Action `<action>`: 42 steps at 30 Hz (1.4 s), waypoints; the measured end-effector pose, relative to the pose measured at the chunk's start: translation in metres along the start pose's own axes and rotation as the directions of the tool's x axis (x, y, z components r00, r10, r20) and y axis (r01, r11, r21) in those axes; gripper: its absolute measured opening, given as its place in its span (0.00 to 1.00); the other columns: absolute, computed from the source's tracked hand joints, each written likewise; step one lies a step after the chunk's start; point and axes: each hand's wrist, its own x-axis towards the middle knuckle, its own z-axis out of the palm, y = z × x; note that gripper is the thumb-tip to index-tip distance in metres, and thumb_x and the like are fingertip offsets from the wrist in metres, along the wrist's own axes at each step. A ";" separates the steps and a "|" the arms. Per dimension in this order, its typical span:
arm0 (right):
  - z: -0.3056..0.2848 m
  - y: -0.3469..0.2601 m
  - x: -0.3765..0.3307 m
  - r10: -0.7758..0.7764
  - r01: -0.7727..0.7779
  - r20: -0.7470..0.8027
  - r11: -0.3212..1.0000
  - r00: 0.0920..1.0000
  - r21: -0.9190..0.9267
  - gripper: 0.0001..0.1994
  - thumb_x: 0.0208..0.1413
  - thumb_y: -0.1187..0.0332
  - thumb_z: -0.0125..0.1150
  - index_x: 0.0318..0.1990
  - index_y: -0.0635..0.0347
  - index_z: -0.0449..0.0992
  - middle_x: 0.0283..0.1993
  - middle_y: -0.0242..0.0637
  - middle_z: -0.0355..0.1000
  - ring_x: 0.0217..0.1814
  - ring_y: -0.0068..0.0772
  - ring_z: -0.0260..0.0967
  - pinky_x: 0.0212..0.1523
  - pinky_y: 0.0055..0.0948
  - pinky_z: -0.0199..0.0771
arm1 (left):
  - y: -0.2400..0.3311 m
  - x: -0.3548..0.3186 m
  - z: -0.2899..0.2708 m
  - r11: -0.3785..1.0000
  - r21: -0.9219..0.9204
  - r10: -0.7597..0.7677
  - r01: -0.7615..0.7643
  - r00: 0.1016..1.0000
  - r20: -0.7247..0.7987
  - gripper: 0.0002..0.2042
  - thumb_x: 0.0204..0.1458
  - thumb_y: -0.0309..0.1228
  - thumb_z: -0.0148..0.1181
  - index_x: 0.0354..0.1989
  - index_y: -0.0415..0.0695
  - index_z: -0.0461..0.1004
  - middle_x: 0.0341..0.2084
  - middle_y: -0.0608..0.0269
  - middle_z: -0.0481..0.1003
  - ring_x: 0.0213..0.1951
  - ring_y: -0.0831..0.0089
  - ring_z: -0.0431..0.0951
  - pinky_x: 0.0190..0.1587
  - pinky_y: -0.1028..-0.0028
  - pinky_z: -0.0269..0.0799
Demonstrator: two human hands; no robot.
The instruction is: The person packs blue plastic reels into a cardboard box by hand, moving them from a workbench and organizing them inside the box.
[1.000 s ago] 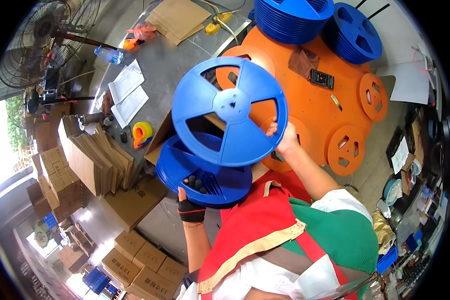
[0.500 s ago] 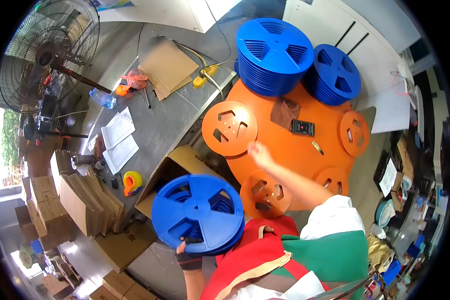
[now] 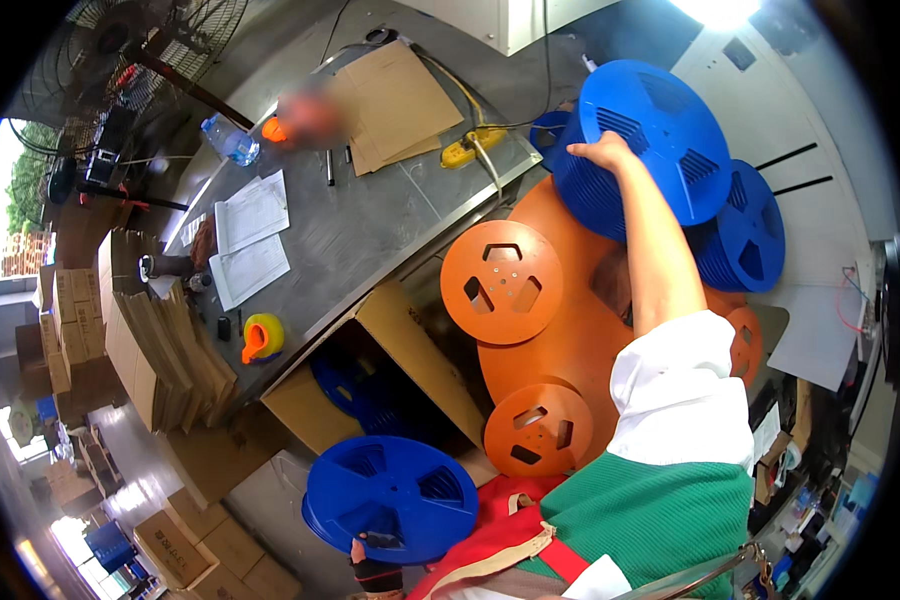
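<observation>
Blue reels in left grip; open carton probably holds more.

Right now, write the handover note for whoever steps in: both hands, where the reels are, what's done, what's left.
Left hand: gripping a stack of blue reels low at its near edge, beside the open cardboard box.
Right hand: arm stretched out, resting on the upper edge of the tilted blue reel stack, not clearly gripping.
Second blue stack sits behind it, both on the large orange reels.
Done: a few blue reels already in the box.
Left: both far stacks, and the one in hand.
</observation>
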 end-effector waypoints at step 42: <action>0.261 0.098 -0.337 -0.352 0.529 0.418 0.713 0.837 -0.460 0.17 0.38 0.65 0.62 0.39 0.56 0.71 0.39 0.36 0.69 0.46 0.35 0.65 0.49 0.34 0.58 | 0.079 -0.047 -0.061 0.877 -0.451 0.148 0.167 0.798 0.584 0.18 0.49 0.39 0.48 0.48 0.48 0.66 0.18 0.75 0.65 0.23 0.76 0.66 0.35 0.71 0.65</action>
